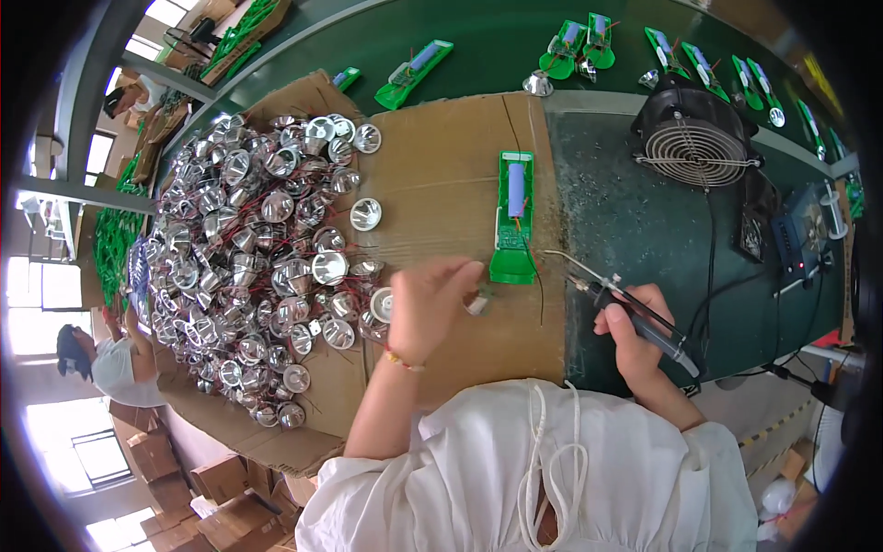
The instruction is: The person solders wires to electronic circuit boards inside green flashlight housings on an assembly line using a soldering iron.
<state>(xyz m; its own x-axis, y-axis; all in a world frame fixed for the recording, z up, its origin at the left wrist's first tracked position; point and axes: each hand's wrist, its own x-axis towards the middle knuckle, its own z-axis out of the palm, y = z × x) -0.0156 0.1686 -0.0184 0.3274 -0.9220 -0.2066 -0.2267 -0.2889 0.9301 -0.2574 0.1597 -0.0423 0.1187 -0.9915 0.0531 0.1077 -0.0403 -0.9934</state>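
Note:
My right hand (635, 331) is closed round the dark handle of a soldering iron (655, 333); a thin bent solder-feed tube (579, 264) runs along it, pointing left. Ahead of my hands lies a green lamp housing (511, 265) with a blue cylindrical battery (516, 189), a small circuit board and loose wires. My left hand (430, 304) is just left of the housing's wide end, fingers pinched together. A small silvery lamp reflector (476, 304), blurred, hangs below the fingertips; the exact grip on it is hidden. Left of this hand, a reflector (382, 304) lies at the pile's edge.
A big pile of silvery reflectors with red wires (248, 267) covers the cardboard (432, 175) at left. A black fan (694, 152) and a blue soldering station (800, 235) stand at right. Several green housings (414, 74) lie along the far side. Other people (124, 368) are at left.

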